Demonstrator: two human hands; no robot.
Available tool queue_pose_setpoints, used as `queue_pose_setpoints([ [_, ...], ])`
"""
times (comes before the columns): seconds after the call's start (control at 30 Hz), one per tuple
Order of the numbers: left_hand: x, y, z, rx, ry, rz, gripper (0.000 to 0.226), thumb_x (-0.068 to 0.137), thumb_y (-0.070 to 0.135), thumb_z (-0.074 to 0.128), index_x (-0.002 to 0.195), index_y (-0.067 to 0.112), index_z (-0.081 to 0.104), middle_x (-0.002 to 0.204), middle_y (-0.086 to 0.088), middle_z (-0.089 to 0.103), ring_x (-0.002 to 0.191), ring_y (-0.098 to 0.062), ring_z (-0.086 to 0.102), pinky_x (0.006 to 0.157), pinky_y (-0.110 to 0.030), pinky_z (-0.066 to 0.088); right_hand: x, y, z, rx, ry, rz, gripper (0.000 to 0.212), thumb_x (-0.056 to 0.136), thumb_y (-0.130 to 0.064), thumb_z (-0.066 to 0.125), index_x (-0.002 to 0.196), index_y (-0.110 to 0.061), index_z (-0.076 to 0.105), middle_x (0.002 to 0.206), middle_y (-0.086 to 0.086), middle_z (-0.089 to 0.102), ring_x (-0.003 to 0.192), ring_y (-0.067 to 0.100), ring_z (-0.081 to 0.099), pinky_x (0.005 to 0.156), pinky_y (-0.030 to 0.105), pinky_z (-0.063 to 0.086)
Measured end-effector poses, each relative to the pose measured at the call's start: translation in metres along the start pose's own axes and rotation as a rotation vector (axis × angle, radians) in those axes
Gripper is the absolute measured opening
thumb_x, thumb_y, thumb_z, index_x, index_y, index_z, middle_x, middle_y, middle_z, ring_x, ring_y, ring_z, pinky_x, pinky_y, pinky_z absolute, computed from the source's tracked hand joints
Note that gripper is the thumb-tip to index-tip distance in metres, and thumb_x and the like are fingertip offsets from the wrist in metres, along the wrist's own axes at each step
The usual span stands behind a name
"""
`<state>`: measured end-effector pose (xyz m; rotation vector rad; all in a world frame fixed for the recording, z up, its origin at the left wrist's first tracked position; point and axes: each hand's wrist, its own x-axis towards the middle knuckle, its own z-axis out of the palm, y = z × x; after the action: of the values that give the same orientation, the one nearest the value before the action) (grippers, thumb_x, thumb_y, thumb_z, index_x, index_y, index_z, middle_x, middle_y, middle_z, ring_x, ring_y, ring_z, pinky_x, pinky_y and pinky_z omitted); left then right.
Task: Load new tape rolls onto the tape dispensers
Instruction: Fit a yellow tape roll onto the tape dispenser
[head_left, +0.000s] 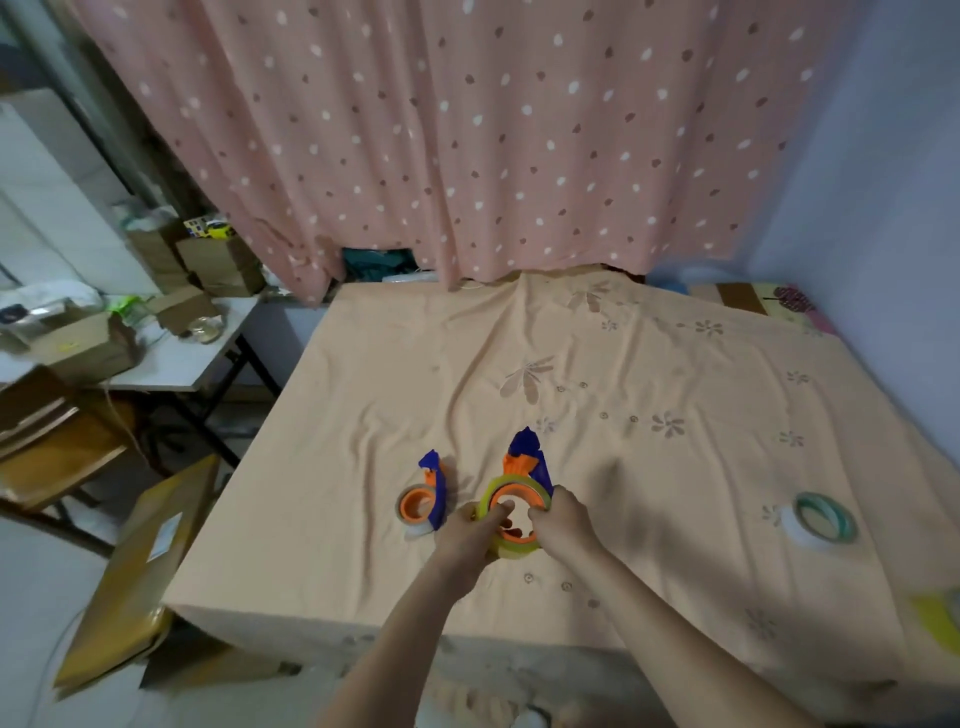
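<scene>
A blue and orange tape dispenser (525, 457) lies on the peach sheet near the front. A yellow-green tape roll (511, 488) sits around its orange hub. My left hand (475, 535) grips the roll's left side, fingers reaching into the hub. My right hand (561, 517) grips its right side. A second blue and orange dispenser (428, 493) lies just to the left, with a clear, nearly spent roll under it. A green-edged tape roll (823, 519) lies far right. Another yellow roll (940, 621) is blurred at the right edge.
The peach sheet covers a bed (597, 374) with a pink dotted curtain (467, 135) behind. A folding table (171, 364) loaded with cardboard boxes stands at left. A large cardboard box (135, 577) leans by the bed's front left corner.
</scene>
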<state>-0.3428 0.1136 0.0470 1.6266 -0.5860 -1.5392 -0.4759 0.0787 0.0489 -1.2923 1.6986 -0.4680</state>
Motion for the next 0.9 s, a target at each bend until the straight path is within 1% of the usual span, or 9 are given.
queue_pose_setpoints([
  [0.13,-0.008,-0.003,-0.027,0.003,0.005,0.022,0.017,0.098,0.02,0.064,0.102,0.004,0.066,0.083,-0.01,0.065,0.077,-0.022,0.064,0.081,-0.039,0.058,-0.012,-0.009,0.026,-0.02,0.011,-0.022,0.014,0.094,-0.015,0.051,0.104,-0.007,0.056,0.098,0.01,0.063,0.075,0.022,0.058,0.048,0.023,0.038],
  [0.2,-0.01,-0.004,-0.042,0.042,-0.006,0.037,0.012,0.099,0.019,0.061,0.101,0.008,0.066,0.084,-0.009,0.064,0.08,-0.022,0.063,0.082,-0.039,0.056,-0.016,-0.012,0.043,-0.048,0.01,-0.02,0.008,0.096,-0.017,0.05,0.1,-0.009,0.051,0.096,0.007,0.059,0.071,0.018,0.054,0.046,0.022,0.036],
  [0.33,-0.001,-0.005,-0.079,0.158,-0.039,-0.004,0.021,0.099,0.027,0.061,0.11,0.009,0.064,0.093,-0.009,0.064,0.085,-0.021,0.064,0.074,-0.032,0.06,-0.015,-0.021,0.078,-0.111,0.019,0.006,0.009,0.099,-0.017,0.048,0.101,-0.009,0.049,0.105,0.01,0.062,0.073,0.016,0.053,0.046,0.019,0.033],
  [0.47,0.021,-0.003,-0.128,0.176,-0.063,-0.053,0.03,0.096,0.035,0.065,0.108,0.008,0.062,0.086,-0.005,0.062,0.081,-0.022,0.063,0.087,-0.04,0.06,-0.001,-0.046,0.12,-0.134,0.034,0.031,0.019,0.098,-0.017,0.049,0.111,-0.003,0.053,0.112,0.015,0.065,0.086,0.026,0.059,0.06,0.027,0.043],
  [0.6,0.053,-0.002,-0.193,0.152,-0.081,-0.047,0.037,0.094,0.031,0.069,0.113,0.002,0.058,0.083,-0.007,0.058,0.069,-0.02,0.055,0.072,-0.031,0.061,0.016,-0.079,0.176,-0.12,0.051,0.06,0.031,0.097,-0.018,0.052,0.125,-0.003,0.05,0.12,0.017,0.065,0.101,0.032,0.063,0.077,0.03,0.048],
  [0.67,0.069,0.003,-0.23,0.167,-0.079,-0.039,0.035,0.094,0.03,0.07,0.109,0.0,0.059,0.079,-0.006,0.057,0.065,-0.018,0.053,0.067,-0.028,0.061,0.022,-0.097,0.21,-0.107,0.062,0.092,0.04,0.098,-0.016,0.052,0.134,-0.002,0.043,0.115,0.016,0.065,0.095,0.03,0.062,0.075,0.03,0.046],
  [0.77,0.09,0.01,-0.272,0.173,-0.121,-0.049,0.027,0.095,0.028,0.068,0.093,0.001,0.062,0.076,-0.01,0.055,0.067,-0.022,0.052,0.083,-0.042,0.064,0.025,-0.119,0.25,-0.127,0.089,0.142,0.044,0.095,-0.018,0.058,0.132,0.002,0.043,0.107,0.012,0.059,0.087,0.021,0.052,0.071,0.026,0.038],
  [0.83,0.099,0.014,-0.296,0.158,-0.148,-0.081,0.028,0.097,0.027,0.066,0.082,0.004,0.062,0.075,-0.011,0.053,0.069,-0.025,0.051,0.089,-0.048,0.061,0.027,-0.13,0.269,-0.088,0.084,0.164,0.056,0.092,-0.025,0.067,0.135,-0.002,0.041,0.125,0.012,0.057,0.103,0.025,0.056,0.078,0.025,0.037],
  [0.9,0.107,0.019,-0.317,0.123,-0.174,-0.104,0.031,0.098,0.029,0.065,0.077,0.005,0.062,0.075,-0.01,0.055,0.071,-0.026,0.053,0.089,-0.046,0.061,0.033,-0.141,0.284,-0.113,0.054,0.183,0.065,0.094,-0.033,0.064,0.144,-0.002,0.035,0.13,0.011,0.057,0.112,0.025,0.058,0.079,0.024,0.037],
])
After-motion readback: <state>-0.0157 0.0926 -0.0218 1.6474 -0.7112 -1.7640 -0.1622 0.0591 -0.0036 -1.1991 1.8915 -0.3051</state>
